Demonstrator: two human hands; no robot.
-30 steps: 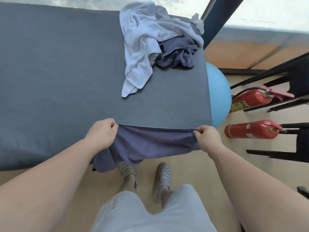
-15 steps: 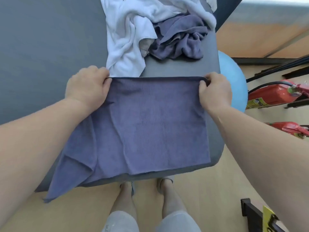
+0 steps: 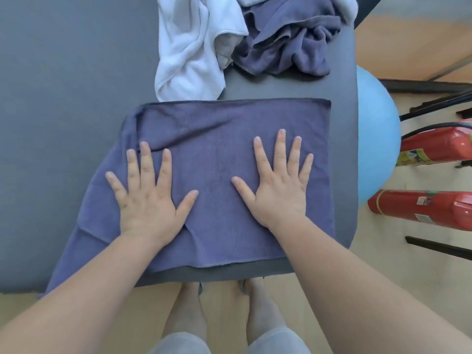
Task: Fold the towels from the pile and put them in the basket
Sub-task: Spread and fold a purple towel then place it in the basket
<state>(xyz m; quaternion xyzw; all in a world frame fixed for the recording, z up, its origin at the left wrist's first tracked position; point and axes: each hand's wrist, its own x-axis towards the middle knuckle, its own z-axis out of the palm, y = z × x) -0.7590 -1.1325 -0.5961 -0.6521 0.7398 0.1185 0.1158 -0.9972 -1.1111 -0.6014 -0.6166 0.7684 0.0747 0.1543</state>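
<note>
Two flat hands smooth a purple towel (image 3: 217, 152) on the grey worktop (image 3: 63, 98).
The left hand (image 3: 148, 208) lies palm down, fingers splayed, its grip fully open and empty, probably pressing creases out of the rumpled left side before folding; the thin, finely ribbed, roughly rectangular cloth spreads under both; the right hand (image 3: 279, 196) lies likewise, grip open, holding nothing. Behind waits the pile (image 3: 245, 26): a fluffy white towel (image 3: 189, 57), then a crumpled purple towel (image 3: 288, 47). No basket shows.

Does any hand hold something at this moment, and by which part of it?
Nothing is held. The left hand and the right hand lie flat, fingers spread, on the purple towel; no grip anywhere.
</note>
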